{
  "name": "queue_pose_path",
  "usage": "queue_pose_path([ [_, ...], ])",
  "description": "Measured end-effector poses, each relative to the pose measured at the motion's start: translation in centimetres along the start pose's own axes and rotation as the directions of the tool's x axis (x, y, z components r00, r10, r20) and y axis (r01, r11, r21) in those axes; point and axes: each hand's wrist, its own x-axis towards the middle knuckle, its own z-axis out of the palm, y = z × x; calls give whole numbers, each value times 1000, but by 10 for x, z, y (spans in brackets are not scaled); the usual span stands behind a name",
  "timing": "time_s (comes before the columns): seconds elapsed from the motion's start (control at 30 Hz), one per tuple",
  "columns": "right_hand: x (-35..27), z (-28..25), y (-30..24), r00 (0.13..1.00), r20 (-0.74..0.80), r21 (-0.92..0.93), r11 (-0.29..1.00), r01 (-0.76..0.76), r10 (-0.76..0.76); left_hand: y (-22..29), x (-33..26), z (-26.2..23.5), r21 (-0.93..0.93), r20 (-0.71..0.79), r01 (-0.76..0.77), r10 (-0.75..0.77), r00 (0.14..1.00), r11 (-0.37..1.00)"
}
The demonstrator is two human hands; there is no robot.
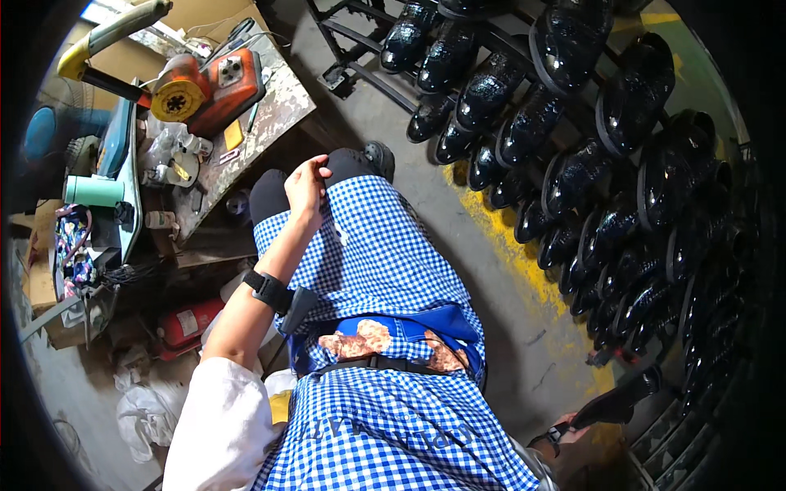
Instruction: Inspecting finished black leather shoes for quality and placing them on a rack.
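Observation:
My left hand point(306, 190) rests over my lap, its fingers curled in and nothing visible in them. A black strap point(268, 292) with a grey piece goes round that forearm. Under it lies the blue-and-white checked apron point(385, 245) that I wear. Out to my lower right, my right hand point(575, 432) grips one end of a black shoe point(620, 399), whose other end points up toward the rack. Part of that hand is in shadow, and a dark band circles its wrist.
Glossy black shoes point(610, 217) fill a dark metal rack point(352, 37) on the right. At the left, a worn workbench point(282, 90) carries an orange machine point(229, 90) and small bottles. A red container point(188, 325) sits below it. A yellow line point(524, 254) runs along the floor.

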Motion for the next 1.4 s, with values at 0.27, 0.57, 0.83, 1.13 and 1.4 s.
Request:
queue_pose_path([
  [0.27, -67, 174, 75, 857, 380, -445, 881, -160, 348, 3, 2, -18, -70, 111, 38, -31, 993, 997],
  [0.57, -393, 415, 249, -18, 661, -745, 652, -141, 750, 28, 10, -84, -48, 76, -173, 177, 981, 984],
  [0.83, -541, 467, 332, -187, 600, -800, 587, -126, 778, 23, 29, -116, 158, 100, -302, 289, 952, 940],
  [1.13, -626, 512, 373, -177, 672, -739, 667, -95, 719, 20, 36, -101, 393, 189, -523, 490, 851, 756],
  [1.4, -698, 561, 420, -184, 767, -638, 761, -116, 615, 17, 41, -89, 335, 162, -609, 593, 789, 719],
])
